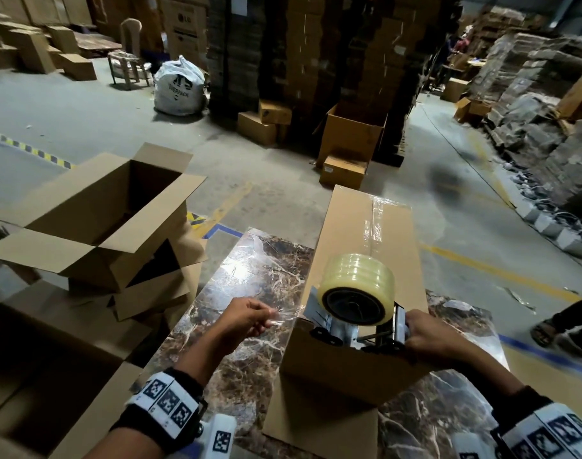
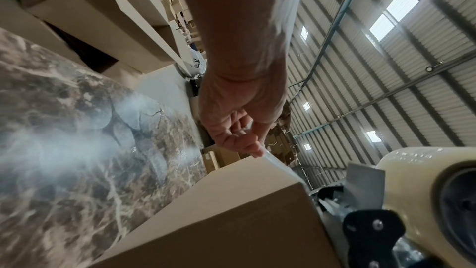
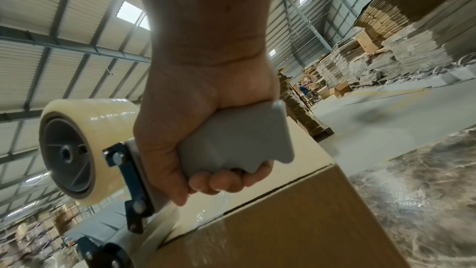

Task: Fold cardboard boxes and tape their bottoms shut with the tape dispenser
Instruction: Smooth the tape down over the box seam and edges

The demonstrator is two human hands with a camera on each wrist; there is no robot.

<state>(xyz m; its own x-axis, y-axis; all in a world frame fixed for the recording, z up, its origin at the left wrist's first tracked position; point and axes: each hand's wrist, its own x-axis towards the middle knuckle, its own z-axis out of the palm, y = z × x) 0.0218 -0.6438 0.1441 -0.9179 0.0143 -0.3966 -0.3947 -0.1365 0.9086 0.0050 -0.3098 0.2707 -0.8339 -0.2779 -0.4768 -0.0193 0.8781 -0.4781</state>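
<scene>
A long brown cardboard box (image 1: 362, 246) lies on the marble-patterned table (image 1: 250, 270), with clear tape running along its top seam. My right hand (image 1: 418, 332) grips the grey handle (image 3: 237, 140) of the tape dispenser (image 1: 356, 293), which rests on the near end of the box; its clear roll (image 3: 85, 129) stands upright. Left of the box's near corner, my left hand (image 1: 266, 318) pinches a loose strip of clear tape (image 1: 284, 315) that stretches toward the dispenser. In the left wrist view the hand (image 2: 239, 129) holds that strip (image 2: 280, 164) above the box edge (image 2: 244, 211).
An open folded box (image 1: 111, 207) sits on other boxes left of the table, and another open box (image 1: 34, 359) is at the near left. Tall stacks of flat cardboard (image 1: 316, 61) fill the back. A person's foot (image 1: 548, 329) is at the right.
</scene>
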